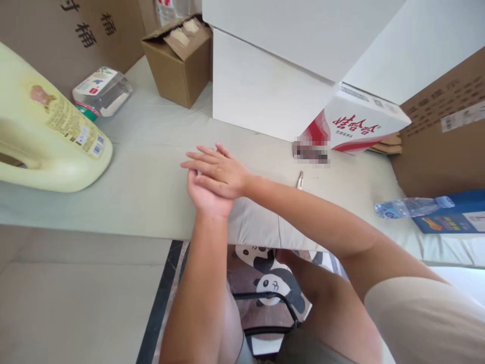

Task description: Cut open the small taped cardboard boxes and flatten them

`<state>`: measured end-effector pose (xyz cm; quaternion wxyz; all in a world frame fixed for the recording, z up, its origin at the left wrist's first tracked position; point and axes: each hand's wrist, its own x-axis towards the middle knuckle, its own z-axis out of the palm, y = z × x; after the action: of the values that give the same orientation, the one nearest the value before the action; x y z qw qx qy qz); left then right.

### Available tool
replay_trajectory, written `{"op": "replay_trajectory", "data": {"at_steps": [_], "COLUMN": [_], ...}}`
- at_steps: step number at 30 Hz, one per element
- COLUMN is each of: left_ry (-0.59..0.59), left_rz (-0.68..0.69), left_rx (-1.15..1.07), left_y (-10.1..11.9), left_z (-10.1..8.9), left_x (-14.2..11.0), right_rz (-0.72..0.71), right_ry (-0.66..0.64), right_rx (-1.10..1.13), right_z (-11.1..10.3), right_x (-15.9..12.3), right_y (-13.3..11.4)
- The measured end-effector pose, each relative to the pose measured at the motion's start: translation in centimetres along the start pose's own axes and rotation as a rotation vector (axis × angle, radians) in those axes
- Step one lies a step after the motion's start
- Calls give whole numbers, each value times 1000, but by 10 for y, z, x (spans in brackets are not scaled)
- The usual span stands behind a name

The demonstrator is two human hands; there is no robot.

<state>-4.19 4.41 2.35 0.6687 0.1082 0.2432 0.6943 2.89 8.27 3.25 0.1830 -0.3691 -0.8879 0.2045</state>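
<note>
My right hand [219, 171] lies flat across my left hand, fingers stretched out and pointing left. My left hand [202, 198] sits beneath it, palm up, mostly covered, with only its heel and a fingertip showing. Both rest on a pale cloth surface [151, 167] near its front edge. Neither hand holds anything. A small metal clip-like object [300, 180] lies on the cloth just right of my right forearm.
A large yellow jug [45, 136] lies on its side at the left, a clear wrapped container [101, 92] behind it. An open cardboard box [180, 60], a white block [265, 86], a red-and-white carton [356, 126], a plastic water bottle [413, 206] and a blue pack [450, 217] ring the back and right.
</note>
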Motion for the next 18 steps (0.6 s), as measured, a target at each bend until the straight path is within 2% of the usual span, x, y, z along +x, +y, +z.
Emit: {"op": "replay_trajectory", "data": {"at_steps": [3, 5, 7, 12, 15, 18], "left_ry": [-58, -9, 39, -49, -1, 19], "left_rz": [-76, -120, -135, -226, -237, -227], "left_rx": [-66, -80, -139, -260, -276, -288], "left_y": [7, 11, 16, 31, 36, 40], "left_z": [4, 4, 2, -2, -4, -6], "left_x": [-10, -13, -14, -12, -11, -11], "right_rz": [51, 143, 196, 230, 259, 387], "right_ry": [-118, -122, -67, 149, 161, 109], "right_rx": [-193, -287, -359, -387, -341, -310], "right_z": [-9, -15, -22, -47, -56, -56], "right_x": [23, 45, 74, 158, 197, 220], "right_y": [17, 29, 40, 52, 54, 57]}}
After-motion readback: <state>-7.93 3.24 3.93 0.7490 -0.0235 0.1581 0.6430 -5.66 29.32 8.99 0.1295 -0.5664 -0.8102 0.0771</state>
